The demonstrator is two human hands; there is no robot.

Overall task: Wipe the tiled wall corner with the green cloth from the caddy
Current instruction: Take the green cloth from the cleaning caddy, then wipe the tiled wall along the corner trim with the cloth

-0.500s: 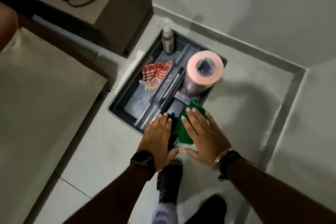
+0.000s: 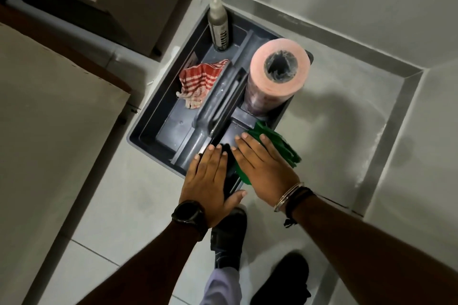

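Below, on the pale floor tiles point(image 2: 81, 205), sits a dark grey caddy point(image 2: 138, 136), near the wall corner point(image 2: 421, 72) out at two o'clock. Split lengthwise by a raised central handle point(image 2: 223, 99). Holds, in the far end of the ten o'clock side, a spray bottle point(image 2: 218, 25) standing upright, and nearer along that side a red-and-white checked cloth point(image 2: 198, 83) lying crumpled. Carries, in the far part of the two o'clock side, a pink roll point(image 2: 278, 72) standing on end, hollow core up. Shows the green cloth point(image 2: 285, 146) bunched in the near compartment just under the roll at five o'clock from it, spilling over the caddy's rim toward three o'clock.

Flat on that green cloth lies the right hand point(image 2: 265, 168), palm down, fingers point(image 2: 250, 143) straight and lightly spread, tips pointing to eleven o'clock; not closed on the fabric, only pressing or resting on it, with green showing on both sides of the hand. Wears a thin metal bangle point(image 2: 288, 195) and a dark band at the wrist.

Beside it at nine o'clock, well within touching range but apart, hovers or rests the left hand point(image 2: 208, 181) over the caddy's near edge, palm down, fingers together and extended, thumb stretched toward the right hand. Holds nothing. Wears a black watch point(image 2: 189, 214). Cannot tell whether the palm touches the rim.

Farther down at six o'clock stand two dark shoes point(image 2: 229, 238).
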